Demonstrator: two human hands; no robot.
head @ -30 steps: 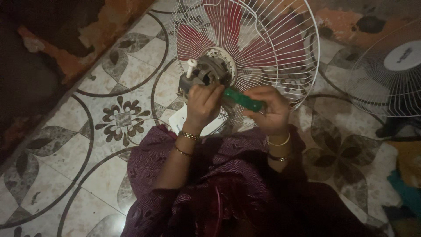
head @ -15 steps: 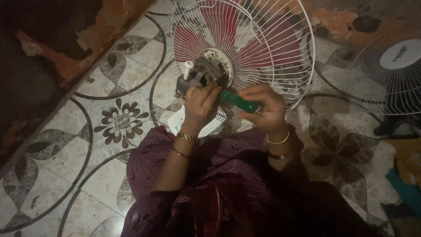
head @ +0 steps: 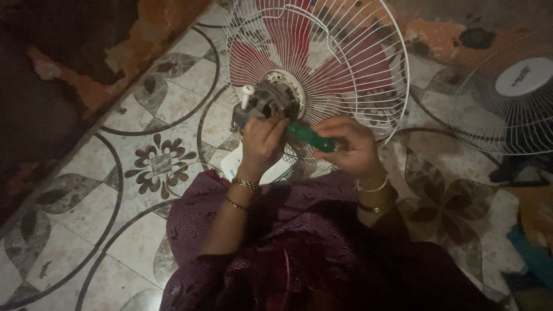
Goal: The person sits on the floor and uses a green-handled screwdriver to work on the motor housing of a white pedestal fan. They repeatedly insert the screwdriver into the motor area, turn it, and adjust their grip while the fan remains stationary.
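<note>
Now, hands: both are up at the back of the fan, close together.
Left hand (head: 262,141): curled round the grey motor housing (head: 259,106), fingers pressed on it, steadying it.
Right hand (head: 351,147): closed tight round the green screwdriver handle (head: 310,137), which points toward the motor.
Screwdriver tip: hidden behind the left hand; where it lands cannot be made out.
Fan: the white wire guard (head: 345,63) stands tilted over the floor, red blades (head: 288,40) showing through it, the motor at its middle, just in front of the person's knees.
White knob (head: 247,92): sticks up from the top of the motor.
Label: a round pale badge (head: 523,76) sits at the hub of a second fan guard (head: 507,109) on the right, which is cut off by the frame edge; its print is too small to make out.
White piece (head: 233,167): lies on the floor under the left wrist, mostly covered; its kind is unclear.
Floor (head: 155,164): pale tiles with dark flower and ring patterns.
Wall (head: 115,52): dark with orange peeling patches, upper left.
Right edge: orange and teal shapes (head: 533,242), too dim and cropped to tell.
Wrists: gold bangles (head: 245,184) on both.
</note>
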